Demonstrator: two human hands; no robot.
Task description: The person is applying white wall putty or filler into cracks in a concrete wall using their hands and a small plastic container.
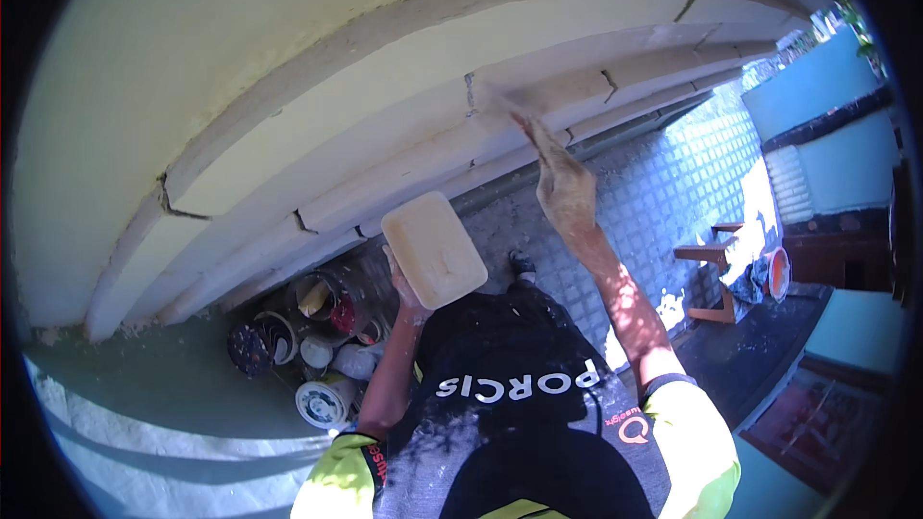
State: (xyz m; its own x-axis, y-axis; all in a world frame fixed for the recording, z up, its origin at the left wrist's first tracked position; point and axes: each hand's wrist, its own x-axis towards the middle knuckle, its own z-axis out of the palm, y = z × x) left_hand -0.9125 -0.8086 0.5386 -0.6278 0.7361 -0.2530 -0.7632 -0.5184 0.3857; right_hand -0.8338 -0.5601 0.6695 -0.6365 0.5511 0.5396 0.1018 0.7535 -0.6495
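Observation:
My left hand (406, 281) is closed on the edge of a cream rectangular tub (435, 248), its open side up, with pale smears inside. My right hand (567, 194) reaches up toward the wall, wrapped round a slim putty knife (522, 123); its far end is smeared by motion, so its exact shape and whether it touches the wall are unclear. Ahead of it run stepped cream mouldings (385, 149) with dark cracks across them. A rough grey patch (470, 93) marks one joint, just left of the blurred tip.
Several buckets and paint pots (332, 327) crowd the floor below my left arm. A wooden stool (710, 253) stands at the right beside an orange-rimmed bucket (777, 273) with dark cloth by it. Sunlit tiled paving (673, 192) stretches along the wall.

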